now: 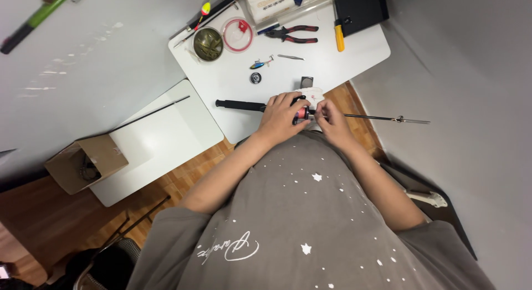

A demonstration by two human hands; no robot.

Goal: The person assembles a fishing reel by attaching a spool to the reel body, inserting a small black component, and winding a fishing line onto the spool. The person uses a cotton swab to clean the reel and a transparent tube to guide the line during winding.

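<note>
While the left hand (280, 117) grips the red reel (302, 113) on the fishing rod (244, 105) at the table's (354, 57) near edge, the right hand (331, 117) pinches beside it, fitting apparently unfinished; pliers (293, 33) lie untouched by the far edge.

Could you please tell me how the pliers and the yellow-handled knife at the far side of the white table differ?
The pliers have red and black handles; the knife has a yellow one. The pliers lie crosswise, handles spread towards the right; the knife lies lengthwise, a single straight bar running away from the person beside the black case. Both lie flat on the white table, untouched, well beyond the left hand and right hand, which are at the fishing rod.
</note>
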